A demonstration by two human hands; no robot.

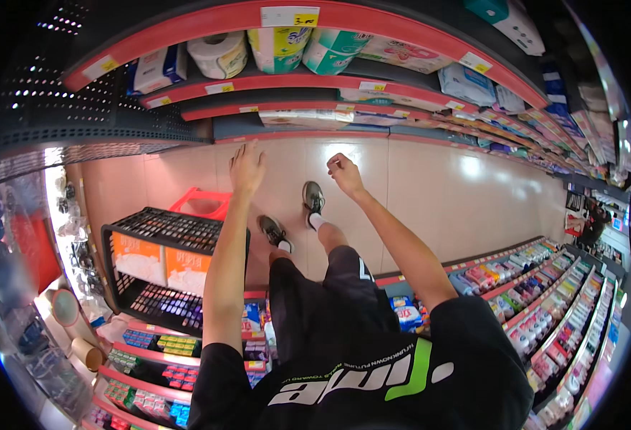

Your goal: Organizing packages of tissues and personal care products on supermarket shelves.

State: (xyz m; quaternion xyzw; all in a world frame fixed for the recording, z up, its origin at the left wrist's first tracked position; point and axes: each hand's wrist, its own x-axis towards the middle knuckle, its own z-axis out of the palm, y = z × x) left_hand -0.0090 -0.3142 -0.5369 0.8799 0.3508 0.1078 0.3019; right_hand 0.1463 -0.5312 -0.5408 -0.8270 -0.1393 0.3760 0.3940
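Observation:
My left hand [248, 169] is held above the tiled floor near the foot of the shelves, its fingers spread and nothing in them. To its right, my right hand [344, 173] hangs over the floor with the fingers curled in, and no object shows in it. Before me, packs of paper rolls [279, 49], a single wrapped roll [218, 55] and a tissue pack [158, 70] stand on an upper shelf. Below my left forearm is a black plastic basket [173, 221] holding orange and white packs [139, 258].
A red plastic stool or frame [202, 198] shows beside the basket. Red-edged shelves [294, 83] curve across the front. Behind and to the right are racks of bottles [525, 338]; small boxes [178, 344] fill shelves at lower left. A perforated dark panel [95, 97] stands at upper left.

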